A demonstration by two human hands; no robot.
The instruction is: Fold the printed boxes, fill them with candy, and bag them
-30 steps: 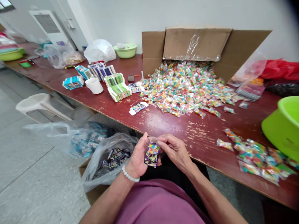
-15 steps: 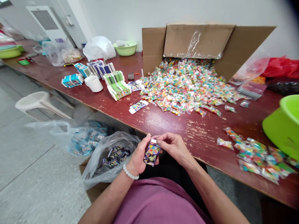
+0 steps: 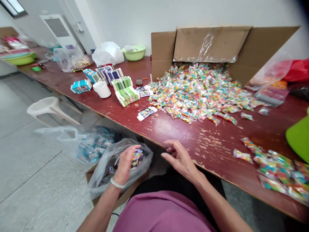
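My left hand [image 3: 125,164], with a pale bead bracelet at the wrist, is closed around a small dark printed candy box [image 3: 136,158]. It is over the mouth of a clear plastic bag [image 3: 96,183] that lines a carton [image 3: 130,190] on the floor; similar dark boxes lie inside. In front of the table edge my right hand [image 3: 180,159] hangs with thumb and fingers apart, holding nothing. A flat dark printed box [image 3: 147,112] with white flaps lies on the table beyond it, beside a large heap of wrapped candies [image 3: 193,93].
An open cardboard carton [image 3: 210,45] backs the heap. Stacks of green boxes [image 3: 125,91] and blue boxes [image 3: 81,86] flank a white mug [image 3: 102,89]. Loose candy packets [image 3: 272,167] and a green basin [image 3: 299,135] are at right. A white stool [image 3: 51,109] stands at left.
My left hand has moved left with the candy box, from in front of me to over the bag. My right hand has let go of the box, and its fingers have spread.
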